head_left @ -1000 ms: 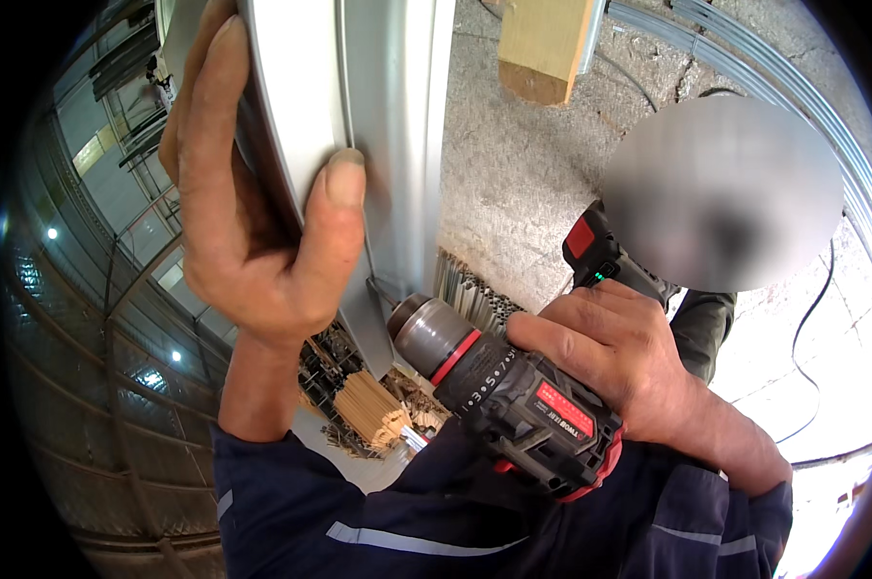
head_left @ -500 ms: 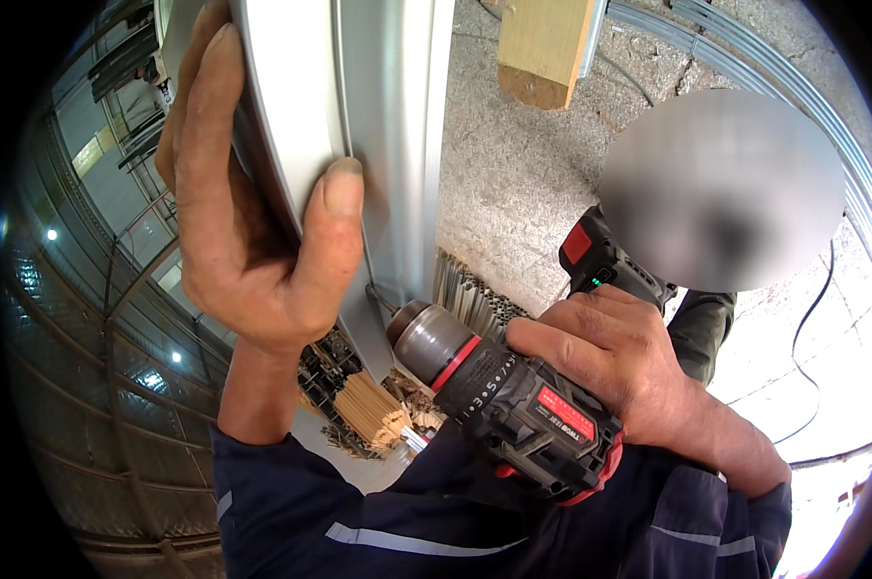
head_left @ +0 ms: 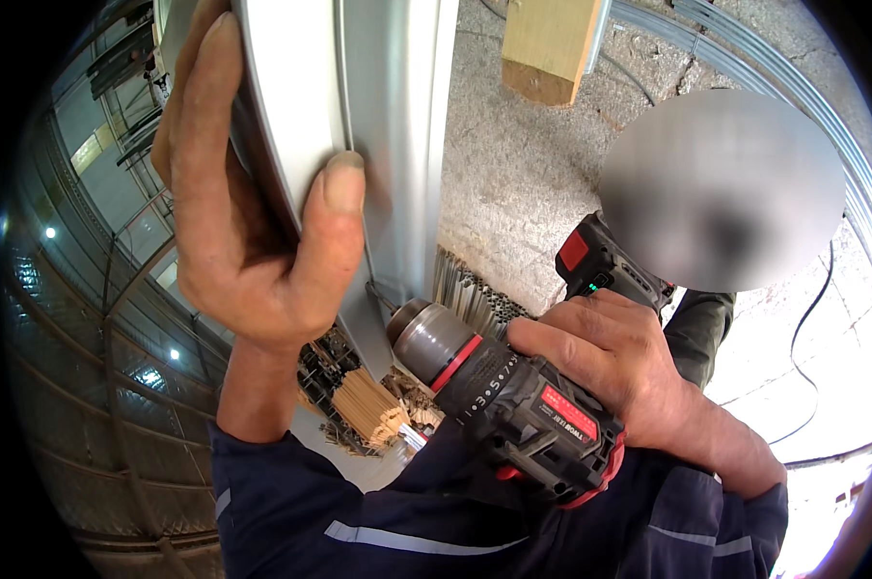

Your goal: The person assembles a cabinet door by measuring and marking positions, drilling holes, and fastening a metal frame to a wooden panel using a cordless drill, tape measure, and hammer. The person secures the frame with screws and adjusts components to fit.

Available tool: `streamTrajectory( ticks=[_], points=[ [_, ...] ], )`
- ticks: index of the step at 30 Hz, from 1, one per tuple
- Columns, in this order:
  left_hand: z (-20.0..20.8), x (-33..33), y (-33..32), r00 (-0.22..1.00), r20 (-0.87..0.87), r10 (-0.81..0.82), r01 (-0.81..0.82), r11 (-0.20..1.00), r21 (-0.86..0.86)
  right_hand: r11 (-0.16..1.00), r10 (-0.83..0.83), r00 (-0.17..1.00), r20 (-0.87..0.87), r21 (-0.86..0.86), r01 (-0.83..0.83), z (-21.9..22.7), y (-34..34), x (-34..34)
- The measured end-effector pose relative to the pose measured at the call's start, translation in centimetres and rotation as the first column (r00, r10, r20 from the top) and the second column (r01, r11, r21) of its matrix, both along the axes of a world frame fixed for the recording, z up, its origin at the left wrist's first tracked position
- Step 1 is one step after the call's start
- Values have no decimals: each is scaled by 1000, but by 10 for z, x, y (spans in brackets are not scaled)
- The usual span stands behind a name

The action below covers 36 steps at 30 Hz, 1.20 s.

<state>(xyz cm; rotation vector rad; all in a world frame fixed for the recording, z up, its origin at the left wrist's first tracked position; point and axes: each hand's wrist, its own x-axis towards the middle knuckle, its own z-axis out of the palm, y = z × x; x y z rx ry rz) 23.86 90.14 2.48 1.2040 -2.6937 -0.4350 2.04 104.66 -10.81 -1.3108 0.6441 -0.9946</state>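
Note:
A long silvery metal profile (head_left: 412, 125) with a lengthwise groove rises through the upper middle. My left hand (head_left: 262, 241) is wrapped round its left edge, thumb on the front face and fingers behind. Below the thumb, a thin drill bit (head_left: 380, 297) reaches the lower part of the profile at a slant; whether its tip has entered the metal cannot be made out. The bit sits in the chuck of a black and red cordless drill (head_left: 528, 410). My right hand (head_left: 614, 352) is closed around the drill's handle, and the battery end sticks out beyond my fingers.
A squared wooden beam (head_left: 547, 53) ends at the upper right, beside long metal strips (head_left: 745, 48). Bundled metal lengths (head_left: 470, 294) and a stack of wooden sticks (head_left: 368, 405) lie below. A blurred grey oval (head_left: 721, 188) covers part of the right, above a dark trouser leg (head_left: 706, 333).
Hardly anything differs. My left hand has shifted very slightly up and left; the drill and my right hand stay nearly in place against the profile.

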Motion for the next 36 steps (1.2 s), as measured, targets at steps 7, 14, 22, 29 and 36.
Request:
streamTrajectory(
  ticks=[7,14,22,29,36],
  points=[
    [2,2,6,999,-38,35,-34,999,26,1000,-16,1000,-9,-21,16,10,-5,0],
    [-7,0,-2,995,-80,-57,54,998,-41,993,-86,996,12,-77,87,-1,5,-2],
    [-5,-4,1,994,-101,46,-46,999,3,995,-55,996,73,92,48,-19,65,-78],
    [-3,-6,7,995,-16,103,-105,982,-156,941,6,939,-343,321,111,-18,100,-148],
    [13,-11,14,984,-73,163,-169,980,-100,935,-216,836,-504,138,325,33,48,-162]
  ],
)
